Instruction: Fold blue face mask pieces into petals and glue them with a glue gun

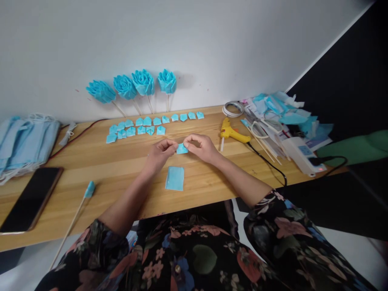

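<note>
My left hand (162, 152) and my right hand (201, 147) pinch a small folded blue fabric piece (182, 149) between them, just above the table. Thumbs and forefingers grip its two upper sides. Closer to me lies a flat blue fabric rectangle (175, 178), touched by neither hand. Beyond my hands, several folded blue petals (147, 121) are set out in two rows; each has a pointed top. A wooden stick (71, 220) with a rolled blue tip (89, 189) rests to the left, its lower end past the table edge.
Several blue fabric flowers (143, 83) on sticks lean against the wall. Face masks (27, 139) and a phone (32, 200) lie left. To the right are a yellow glue gun (233, 132), tape (233, 109), scissors (259, 130), a power strip (303, 155) and blue scraps (280, 105).
</note>
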A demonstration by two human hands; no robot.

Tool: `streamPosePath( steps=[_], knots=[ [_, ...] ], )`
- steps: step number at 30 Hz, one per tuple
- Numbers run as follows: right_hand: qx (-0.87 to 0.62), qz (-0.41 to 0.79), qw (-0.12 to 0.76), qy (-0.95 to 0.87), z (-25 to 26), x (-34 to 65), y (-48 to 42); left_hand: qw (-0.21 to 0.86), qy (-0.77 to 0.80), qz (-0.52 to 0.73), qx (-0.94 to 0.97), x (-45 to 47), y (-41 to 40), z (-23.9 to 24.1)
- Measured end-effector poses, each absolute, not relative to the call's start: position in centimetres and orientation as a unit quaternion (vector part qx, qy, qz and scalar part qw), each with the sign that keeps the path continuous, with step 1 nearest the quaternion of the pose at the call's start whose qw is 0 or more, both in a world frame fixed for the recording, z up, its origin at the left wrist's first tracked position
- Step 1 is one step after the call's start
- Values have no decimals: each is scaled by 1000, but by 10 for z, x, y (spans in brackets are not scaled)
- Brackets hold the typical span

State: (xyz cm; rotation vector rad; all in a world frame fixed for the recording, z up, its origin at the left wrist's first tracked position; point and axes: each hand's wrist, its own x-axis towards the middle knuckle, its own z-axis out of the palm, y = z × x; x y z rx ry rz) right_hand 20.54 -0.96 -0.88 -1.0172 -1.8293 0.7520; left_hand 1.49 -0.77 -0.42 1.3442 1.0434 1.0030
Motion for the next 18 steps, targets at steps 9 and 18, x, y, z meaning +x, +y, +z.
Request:
streamPosePath(
  steps=[9,18],
  knots=[
    [-419,304,414,-749,-10,204,-9,506,465,416,596,16,-10,-4],
    [-423,231,403,-778,-14,205,-8,502,452,398,621,17,-10,-5]
  ],
)
